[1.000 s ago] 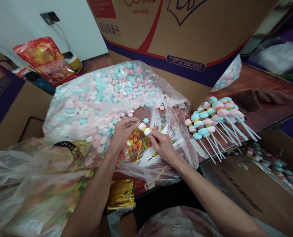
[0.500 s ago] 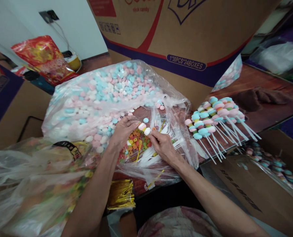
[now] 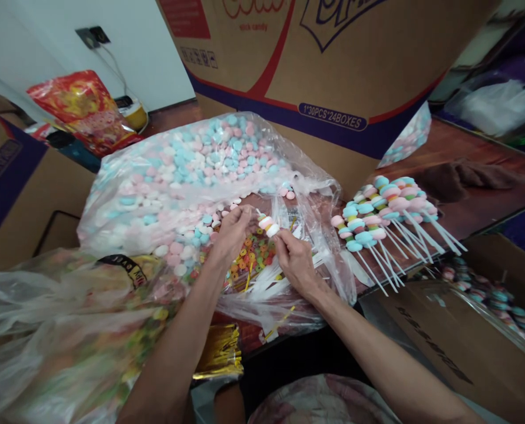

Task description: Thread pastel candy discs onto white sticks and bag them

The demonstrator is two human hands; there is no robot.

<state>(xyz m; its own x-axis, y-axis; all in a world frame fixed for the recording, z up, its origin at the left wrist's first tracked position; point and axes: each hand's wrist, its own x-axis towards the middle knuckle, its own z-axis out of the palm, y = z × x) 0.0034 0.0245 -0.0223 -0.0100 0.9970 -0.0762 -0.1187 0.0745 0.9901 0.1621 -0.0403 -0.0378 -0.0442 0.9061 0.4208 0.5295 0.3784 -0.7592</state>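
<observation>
My right hand pinches a white stick with a few pastel candy discs threaded on its tip. My left hand is closed just left of that tip, fingers curled at the mouth of a big clear bag of pink, blue and white candies; what its fingertips hold is hidden. Below both hands lie small coloured ring candies and loose white sticks in plastic.
Finished candy skewers lie in a row to the right on the brown table. A large cardboard box stands behind. Gold twist ties lie near the front edge. Another box with skewers sits lower right.
Both hands have risen a little toward the big bag; the stick now carries candies slightly higher and the left hand sits closer to its tip.
</observation>
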